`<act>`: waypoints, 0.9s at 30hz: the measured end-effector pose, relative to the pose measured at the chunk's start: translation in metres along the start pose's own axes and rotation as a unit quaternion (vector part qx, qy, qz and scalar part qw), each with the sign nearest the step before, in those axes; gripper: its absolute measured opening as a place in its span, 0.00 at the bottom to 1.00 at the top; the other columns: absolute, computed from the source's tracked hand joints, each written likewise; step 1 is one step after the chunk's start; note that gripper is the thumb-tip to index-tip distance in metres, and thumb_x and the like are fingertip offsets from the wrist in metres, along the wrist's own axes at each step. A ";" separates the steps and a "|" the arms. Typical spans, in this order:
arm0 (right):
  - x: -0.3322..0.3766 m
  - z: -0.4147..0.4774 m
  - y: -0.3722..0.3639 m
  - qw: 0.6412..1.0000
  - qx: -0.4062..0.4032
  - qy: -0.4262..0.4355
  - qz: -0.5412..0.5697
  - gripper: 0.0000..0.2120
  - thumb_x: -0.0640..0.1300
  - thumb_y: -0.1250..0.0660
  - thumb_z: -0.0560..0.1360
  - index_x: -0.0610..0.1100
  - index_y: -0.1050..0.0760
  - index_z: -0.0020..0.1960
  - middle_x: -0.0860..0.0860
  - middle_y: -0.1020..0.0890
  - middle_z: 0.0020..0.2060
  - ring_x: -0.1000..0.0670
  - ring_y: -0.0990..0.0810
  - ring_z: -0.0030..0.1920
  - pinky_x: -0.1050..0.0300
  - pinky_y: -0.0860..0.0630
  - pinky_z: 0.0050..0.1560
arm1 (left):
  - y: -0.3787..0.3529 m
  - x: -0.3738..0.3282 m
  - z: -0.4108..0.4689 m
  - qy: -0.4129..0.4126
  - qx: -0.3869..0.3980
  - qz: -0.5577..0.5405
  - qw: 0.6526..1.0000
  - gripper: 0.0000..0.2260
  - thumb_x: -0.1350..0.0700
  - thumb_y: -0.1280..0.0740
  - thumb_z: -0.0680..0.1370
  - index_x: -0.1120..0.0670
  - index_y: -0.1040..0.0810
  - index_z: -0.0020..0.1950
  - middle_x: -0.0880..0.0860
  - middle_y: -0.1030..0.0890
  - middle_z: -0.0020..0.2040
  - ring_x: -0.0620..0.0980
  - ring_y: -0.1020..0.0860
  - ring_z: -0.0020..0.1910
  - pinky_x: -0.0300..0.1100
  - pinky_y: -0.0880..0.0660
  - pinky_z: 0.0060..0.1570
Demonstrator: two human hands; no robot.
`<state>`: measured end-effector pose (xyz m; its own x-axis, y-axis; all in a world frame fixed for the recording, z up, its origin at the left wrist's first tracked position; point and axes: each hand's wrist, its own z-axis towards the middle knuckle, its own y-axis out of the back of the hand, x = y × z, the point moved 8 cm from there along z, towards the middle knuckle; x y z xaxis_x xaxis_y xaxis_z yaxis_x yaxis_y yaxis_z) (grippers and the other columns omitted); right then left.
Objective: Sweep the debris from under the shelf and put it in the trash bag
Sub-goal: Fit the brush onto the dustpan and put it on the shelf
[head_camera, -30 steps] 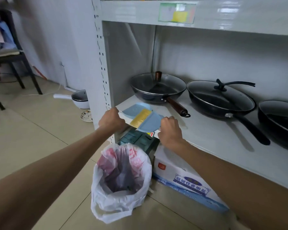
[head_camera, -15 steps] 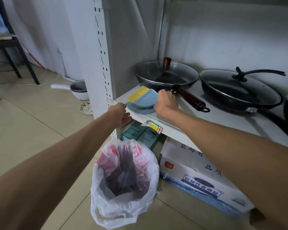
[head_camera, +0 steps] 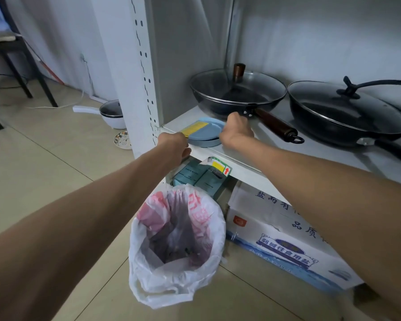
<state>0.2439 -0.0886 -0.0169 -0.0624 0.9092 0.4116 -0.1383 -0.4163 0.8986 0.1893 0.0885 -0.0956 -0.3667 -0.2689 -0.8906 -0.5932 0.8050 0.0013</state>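
Head view: the dustpan (head_camera: 204,135) lies flat at the near-left corner of the shelf (head_camera: 181,118), long axis left to right, between your hands. Your right grip (head_camera: 237,130) touches its right end and your left grip (head_camera: 174,147) is at the shelf lip; with the fingers hidden, I cannot tell what either holds. The trash bag (head_camera: 176,239) stands open on the floor below, with free floor to its left and a box (head_camera: 276,228) close on its right.

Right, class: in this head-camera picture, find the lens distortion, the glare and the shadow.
Head view: the wide-angle lens makes the shelf post lean and swells the forearms toward the lower corners; pale reflections glaze the pan lids; deep shadow lies beneath the shelf, behind the trash bag.
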 end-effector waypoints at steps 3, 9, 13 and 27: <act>-0.009 0.004 -0.002 0.997 -0.003 -0.038 0.062 0.14 0.36 0.32 0.72 0.40 0.28 0.57 0.41 0.24 0.60 0.40 0.26 0.62 0.49 0.25 0.55 | -0.003 -0.001 0.003 -0.008 -0.003 0.012 1.000 0.06 0.63 0.42 0.82 0.59 0.33 0.58 0.56 0.24 0.39 0.49 0.24 0.30 0.41 0.21 0.35; -0.020 0.011 -0.004 0.986 -0.012 -0.087 0.143 0.15 0.38 0.32 0.71 0.39 0.26 0.57 0.41 0.22 0.59 0.40 0.24 0.61 0.50 0.24 0.59 | -0.004 0.002 0.004 0.017 -0.014 -0.011 1.000 0.05 0.62 0.43 0.83 0.59 0.30 0.48 0.56 0.22 0.43 0.48 0.25 0.28 0.39 0.21 0.33; -0.036 0.009 0.000 0.976 -0.027 -0.135 0.170 0.18 0.39 0.37 0.76 0.38 0.32 0.65 0.40 0.27 0.65 0.40 0.27 0.65 0.50 0.29 0.62 | -0.008 0.000 0.009 -0.008 0.004 -0.007 1.000 0.02 0.63 0.40 0.81 0.59 0.30 0.49 0.57 0.23 0.46 0.49 0.24 0.30 0.38 0.21 0.30; -0.067 -0.009 -0.025 0.853 0.054 -0.234 0.463 0.10 0.33 0.37 0.77 0.35 0.24 0.57 0.40 0.20 0.55 0.45 0.19 0.36 0.57 0.18 0.30 | -0.011 -0.001 0.008 0.003 0.013 0.024 1.000 0.07 0.64 0.38 0.81 0.62 0.29 0.59 0.59 0.19 0.54 0.51 0.22 0.31 0.39 0.23 0.20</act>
<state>0.2431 -0.1388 -0.0681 0.3105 0.1018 0.9451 -0.1501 -0.9765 0.1545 0.2017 0.0844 -0.0982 -0.3980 -0.2324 -0.8875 -0.5558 0.8307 0.0317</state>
